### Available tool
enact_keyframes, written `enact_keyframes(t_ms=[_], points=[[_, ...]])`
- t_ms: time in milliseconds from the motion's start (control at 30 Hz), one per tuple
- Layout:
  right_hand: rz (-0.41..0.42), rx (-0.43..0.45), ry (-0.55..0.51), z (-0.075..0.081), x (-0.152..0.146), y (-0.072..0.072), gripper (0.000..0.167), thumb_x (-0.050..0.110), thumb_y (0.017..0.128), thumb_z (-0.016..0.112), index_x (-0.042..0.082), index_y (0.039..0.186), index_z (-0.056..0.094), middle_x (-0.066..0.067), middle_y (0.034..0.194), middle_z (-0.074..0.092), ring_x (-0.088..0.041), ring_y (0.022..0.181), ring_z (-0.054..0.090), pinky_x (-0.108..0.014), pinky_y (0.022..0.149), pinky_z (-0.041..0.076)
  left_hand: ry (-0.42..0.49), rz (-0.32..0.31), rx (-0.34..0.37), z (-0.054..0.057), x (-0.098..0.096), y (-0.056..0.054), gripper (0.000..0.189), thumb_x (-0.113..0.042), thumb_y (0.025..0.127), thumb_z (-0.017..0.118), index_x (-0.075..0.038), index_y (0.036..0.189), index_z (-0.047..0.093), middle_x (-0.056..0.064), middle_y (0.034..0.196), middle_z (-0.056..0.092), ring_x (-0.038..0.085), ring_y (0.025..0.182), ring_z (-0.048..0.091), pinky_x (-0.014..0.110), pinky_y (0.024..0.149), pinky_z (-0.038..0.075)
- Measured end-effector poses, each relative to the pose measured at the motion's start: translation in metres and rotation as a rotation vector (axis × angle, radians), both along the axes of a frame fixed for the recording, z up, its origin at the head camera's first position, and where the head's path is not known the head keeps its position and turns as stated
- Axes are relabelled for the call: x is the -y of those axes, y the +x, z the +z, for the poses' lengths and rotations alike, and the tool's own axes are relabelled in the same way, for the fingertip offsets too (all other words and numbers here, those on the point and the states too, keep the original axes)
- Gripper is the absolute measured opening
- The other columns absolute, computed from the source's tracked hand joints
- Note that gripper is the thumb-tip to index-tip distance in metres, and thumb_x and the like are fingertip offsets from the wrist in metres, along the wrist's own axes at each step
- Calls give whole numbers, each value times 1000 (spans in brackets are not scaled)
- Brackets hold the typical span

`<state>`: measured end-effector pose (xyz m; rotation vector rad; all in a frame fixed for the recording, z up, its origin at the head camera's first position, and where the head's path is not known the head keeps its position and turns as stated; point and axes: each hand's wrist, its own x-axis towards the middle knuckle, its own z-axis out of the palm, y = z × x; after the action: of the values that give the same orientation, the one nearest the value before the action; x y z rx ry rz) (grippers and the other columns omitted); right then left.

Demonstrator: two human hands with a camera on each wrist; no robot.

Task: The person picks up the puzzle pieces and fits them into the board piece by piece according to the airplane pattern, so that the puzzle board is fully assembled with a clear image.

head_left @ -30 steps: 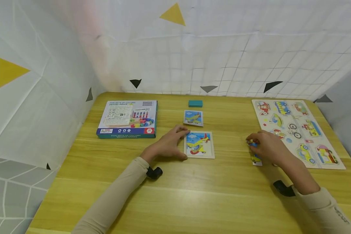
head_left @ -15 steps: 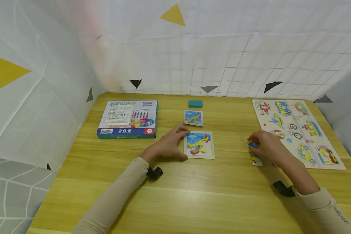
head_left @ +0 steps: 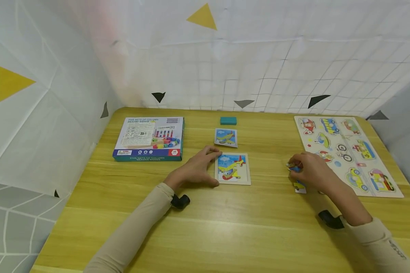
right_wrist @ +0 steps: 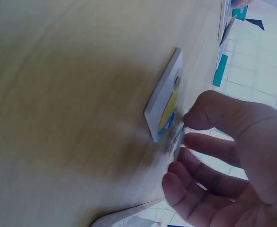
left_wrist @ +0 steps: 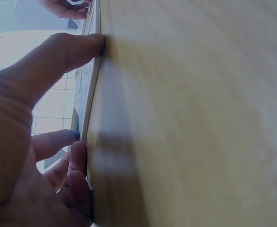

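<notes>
My left hand [head_left: 196, 167] spans the left side of a small wooden puzzle tray [head_left: 249, 170], thumb at its near corner and fingers at its far one. In the left wrist view, the thumb and fingertips bear on the tray's thin edge [left_wrist: 92, 94]. The tray carries a yellow and red airplane picture on blue. Off to the right, my right hand [head_left: 312, 172] pinches a small blue-printed puzzle piece [head_left: 295, 169] between thumb and fingers. Right below those fingers, another puzzle piece [right_wrist: 162, 106], white-edged with yellow and blue print, lies on the table; the hand partly covers it in the head view.
Behind the tray lie an airplane picture card [head_left: 226, 138] and a teal block [head_left: 228, 121]. A boxed bead set [head_left: 148, 138] sits at the back left. Close beyond my right hand is a large vehicle peg puzzle board [head_left: 341, 167]. White sheeting [head_left: 205, 68] rises behind the table.
The piece in my right fingers shifts very slightly towards me. My left hand and the tray stay where they were.
</notes>
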<state>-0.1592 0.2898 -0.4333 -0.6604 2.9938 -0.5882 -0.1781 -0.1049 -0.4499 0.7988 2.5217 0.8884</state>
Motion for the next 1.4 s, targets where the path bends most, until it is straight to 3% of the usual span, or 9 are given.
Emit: enact_keyframes(t_ms=[467, 933, 1233, 1400], points=[[53, -104, -34, 2, 9, 0, 27, 7, 76, 79, 3, 102, 72, -4, 87, 63, -21, 76, 60, -38, 62, 49, -6, -2, -2, 1, 0, -1, 102, -40, 72, 88, -16, 157, 35, -1, 153, 29, 16, 135, 35, 36, 113, 32], [167, -134, -65, 9, 29, -2, 29, 6, 74, 85, 3, 100, 73, -6, 94, 65, -21, 79, 64, -39, 65, 53, -17, -15, -16, 1, 0, -2, 101, -41, 73, 88, -15, 156, 36, 1, 152, 30, 18, 134, 35, 38, 113, 32], [246, -203, -63, 7, 46, -8, 25, 3, 71, 81, 6, 95, 74, -3, 90, 64, -18, 77, 62, -36, 64, 52, -12, -12, -10, 0, 1, -2, 102, -42, 73, 88, -17, 156, 36, 0, 152, 30, 17, 136, 34, 38, 113, 31], [265, -195, -39, 9, 57, -9, 25, 6, 73, 80, 6, 97, 74, -3, 92, 65, -18, 79, 62, -37, 66, 52, -14, -13, -7, 1, 1, -2, 102, -42, 73, 88, -16, 157, 35, 0, 153, 29, 18, 136, 34, 38, 113, 32]])
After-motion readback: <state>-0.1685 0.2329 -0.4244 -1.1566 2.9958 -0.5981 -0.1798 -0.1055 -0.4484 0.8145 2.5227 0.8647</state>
